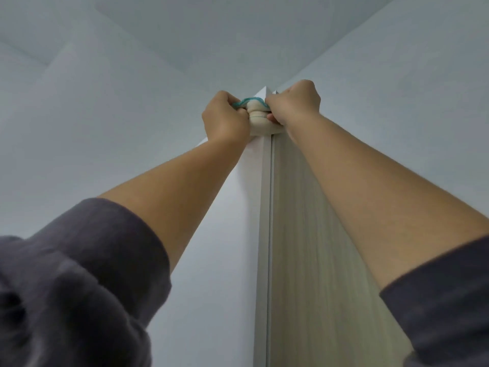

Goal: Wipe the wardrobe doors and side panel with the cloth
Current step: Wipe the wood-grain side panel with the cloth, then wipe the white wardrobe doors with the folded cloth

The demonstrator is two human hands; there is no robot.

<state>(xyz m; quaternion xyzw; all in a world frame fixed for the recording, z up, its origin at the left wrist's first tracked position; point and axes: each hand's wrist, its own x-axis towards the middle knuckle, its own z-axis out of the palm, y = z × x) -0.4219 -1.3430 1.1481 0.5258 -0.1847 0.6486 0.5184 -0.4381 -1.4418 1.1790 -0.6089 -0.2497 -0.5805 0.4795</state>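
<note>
**Both hands up at the wardrobe's top corner, cloth bunched between them**

So the person is reaching way up with both arms, right at the top corner of the wardrobe (265, 197). That's where a white panel (225, 260) meets a pale wood-grain panel (317, 260) along a thin vertical gap.

The cloth (260, 123), cream with a teal edge, is scrunched into a wad against that corner edge, just below the top. The left hand (225, 120) has its fingers curled round the cloth's left side. The right hand (293, 104) is clenched on the right side, thumb tucked underneath. The two fists are close together with only the cloth between them.

Honestly can't tell from here which panel is a door and which is the side. Dark grey sleeves (79, 260) bunch near the elbows and the forearms are bare. Plain pale ceiling (211, 30) is right overhead.
</note>
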